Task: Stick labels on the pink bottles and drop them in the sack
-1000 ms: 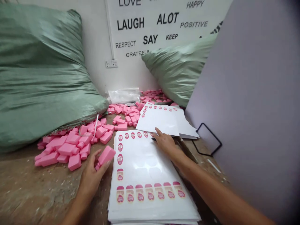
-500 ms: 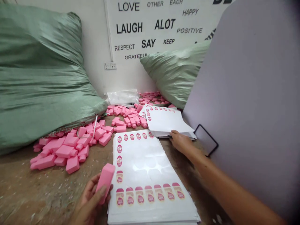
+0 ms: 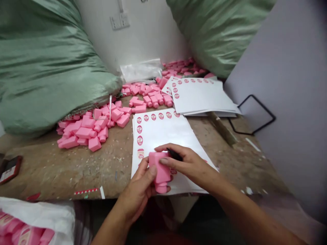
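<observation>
In the head view, my left hand (image 3: pixel 139 190) grips a small pink plastic bottle (image 3: pixel 161 172), its neck pointing down toward me. My right hand (image 3: pixel 191 165) reaches in from the right, with thumb and fingers at the bottle's upper end. A slim black tool (image 3: pixel 175 154) lies within the right hand; its exact kind is unclear. Below both hands is a stack of white sticker sheets (image 3: pixel 163 132). Pink oval labels line its top and left edges; my hands cover part of the lower row. Whether a label is on the bottle cannot be made out.
Pink bottles (image 3: pixel 87 129) lie heaped under a large green sack (image 3: pixel 51 75) on the left. More sheets (image 3: pixel 201 97) rest behind right, near a black wire frame (image 3: pixel 252 115). A phone (image 3: pixel 10 170) sits at the left edge, above a white bag (image 3: pixel 63 217) of bottles.
My right hand has come back from the rear sheets to the bottle. My left hand has brought the bottle right, over the front stack, neck now down. The view has tilted downward.
</observation>
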A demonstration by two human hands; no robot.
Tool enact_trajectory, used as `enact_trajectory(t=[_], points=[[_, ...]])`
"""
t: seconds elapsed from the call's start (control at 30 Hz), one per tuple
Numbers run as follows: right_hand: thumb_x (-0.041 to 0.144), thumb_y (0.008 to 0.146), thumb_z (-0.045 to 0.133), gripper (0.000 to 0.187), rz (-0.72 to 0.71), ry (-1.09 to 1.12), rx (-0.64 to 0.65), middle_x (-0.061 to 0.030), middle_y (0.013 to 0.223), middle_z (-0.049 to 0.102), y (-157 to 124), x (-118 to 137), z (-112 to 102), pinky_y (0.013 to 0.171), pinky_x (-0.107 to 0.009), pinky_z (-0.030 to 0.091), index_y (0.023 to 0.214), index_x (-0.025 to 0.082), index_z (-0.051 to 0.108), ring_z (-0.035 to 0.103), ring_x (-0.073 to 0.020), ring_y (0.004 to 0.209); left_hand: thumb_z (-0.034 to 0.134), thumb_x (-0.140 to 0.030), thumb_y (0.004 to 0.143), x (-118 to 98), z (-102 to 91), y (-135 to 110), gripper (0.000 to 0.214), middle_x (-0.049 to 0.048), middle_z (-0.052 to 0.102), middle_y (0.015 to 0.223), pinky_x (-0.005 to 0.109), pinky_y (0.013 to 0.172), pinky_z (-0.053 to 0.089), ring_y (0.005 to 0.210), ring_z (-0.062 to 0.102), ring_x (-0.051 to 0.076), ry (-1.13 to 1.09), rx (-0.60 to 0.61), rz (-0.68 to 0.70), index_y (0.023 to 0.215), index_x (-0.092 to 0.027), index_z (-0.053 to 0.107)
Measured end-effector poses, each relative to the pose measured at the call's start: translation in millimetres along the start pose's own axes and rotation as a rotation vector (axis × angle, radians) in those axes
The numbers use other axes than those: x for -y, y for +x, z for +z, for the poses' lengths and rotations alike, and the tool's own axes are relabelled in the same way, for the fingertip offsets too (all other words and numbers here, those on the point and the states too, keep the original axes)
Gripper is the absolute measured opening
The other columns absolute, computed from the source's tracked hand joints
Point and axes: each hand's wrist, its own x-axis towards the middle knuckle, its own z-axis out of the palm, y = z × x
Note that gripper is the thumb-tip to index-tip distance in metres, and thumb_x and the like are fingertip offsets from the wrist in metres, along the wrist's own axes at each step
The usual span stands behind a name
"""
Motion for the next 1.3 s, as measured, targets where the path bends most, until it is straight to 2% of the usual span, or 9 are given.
enact_trajectory(t=[0.07,0.13,0.27,0.37,0.47,0.67,0.8,1.0,1.3], points=[[0.036,0.082,0.060,0.028,-0.053,0.033,0.027,-0.0018,0.100,0.069,-2.6,7.2,6.6,0.080,-0.028,0.049,0.106,0.022,0.066,0.062,-0.0184,0.092,0.067,-0.040,0.082,1.1,5.0,-2.0,0.043,0.0061,0.063,0.111,0.028,0.078,0.052,0.097,0.064,0.019,0.148,-0.013,0.074,0.119,-0.023,0.054],[0.037,0.084,0.058,0.028,-0.075,-0.015,-0.035,-0.0016,0.099,0.069,-6.8,7.4,2.8,0.081,-0.029,0.049,0.107,0.023,0.064,0.062,-0.0187,0.094,0.070,-0.039,0.080,0.1,6.7,-1.1,0.043,0.0059,0.065,0.109,0.027,0.080,0.050,0.096,0.064,0.018,0.223,-0.085,0.125,0.116,-0.022,0.055],[0.047,0.092,0.040,0.033,0.028,-0.258,-0.228,-0.0024,0.080,0.067,-25.3,-14.5,-14.3,0.065,-0.030,0.048,0.096,0.023,0.062,0.062,-0.0188,0.073,0.071,-0.036,0.079,-2.1,6.9,7.3,0.043,0.0101,0.067,0.110,0.032,0.082,0.051,0.094,0.066,0.021,0.091,-0.200,0.140,0.114,-0.018,0.055],[0.044,0.090,0.042,0.031,0.081,-0.454,-0.248,-0.0040,0.083,0.071,-37.5,-40.6,-19.1,0.067,-0.033,0.047,0.096,0.024,0.065,0.064,-0.0218,0.076,0.072,-0.031,0.077,0.5,10.0,15.8,0.039,0.0105,0.067,0.111,0.032,0.085,0.051,0.100,0.065,0.021,-0.002,-0.208,0.154,0.111,-0.017,0.058],[0.038,0.089,0.045,0.027,0.077,-0.620,-0.255,-0.0044,0.091,0.073,-40.2,-56.2,-15.4,0.069,-0.035,0.047,0.098,0.025,0.066,0.065,-0.0236,0.079,0.071,-0.028,0.078,5.1,14.4,24.5,0.034,0.0102,0.067,0.113,0.035,0.087,0.053,0.108,0.060,0.022,-0.081,-0.181,0.102,0.109,-0.018,0.060],[0.027,0.089,0.049,0.016,-0.081,-0.931,-0.316,-0.0006,0.067,0.070,-33.4,-54.7,-8.2,0.059,-0.032,0.038,0.088,0.022,0.064,0.062,-0.0208,0.058,0.067,-0.023,0.082,7.0,10.6,35.1,0.029,0.0123,0.062,0.125,0.047,0.093,0.053,0.124,0.051,0.026,-0.213,-0.168,-0.029,0.110,-0.018,0.061],[0.025,0.090,0.048,0.015,-0.153,-0.958,-0.345,0.0008,0.066,0.069,-32.7,-55.0,-7.6,0.058,-0.031,0.035,0.084,0.021,0.062,0.059,-0.0184,0.053,0.066,-0.023,0.083,8.2,6.6,34.7,0.029,0.0127,0.059,0.130,0.050,0.098,0.051,0.130,0.045,0.027,-0.244,-0.161,-0.057,0.111,-0.017,0.061],[0.025,0.091,0.045,0.019,-0.155,-0.977,-0.349,-0.0005,0.065,0.068,-32.6,-55.2,-6.0,0.055,-0.030,0.032,0.082,0.020,0.062,0.058,-0.0182,0.054,0.069,-0.025,0.081,13.6,6.9,31.3,0.030,0.0117,0.060,0.128,0.052,0.100,0.049,0.130,0.046,0.030,-0.249,-0.157,-0.045,0.109,-0.017,0.063],[0.032,0.089,0.045,0.021,0.059,-0.886,-0.294,-0.0024,0.066,0.069,-30.1,-52.2,-7.0,0.056,-0.030,0.035,0.083,0.023,0.063,0.058,-0.0201,0.057,0.068,-0.022,0.081,12.1,4.7,32.9,0.030,0.0123,0.062,0.126,0.052,0.103,0.047,0.127,0.050,0.029,-0.288,-0.161,-0.060,0.110,-0.016,0.063]])
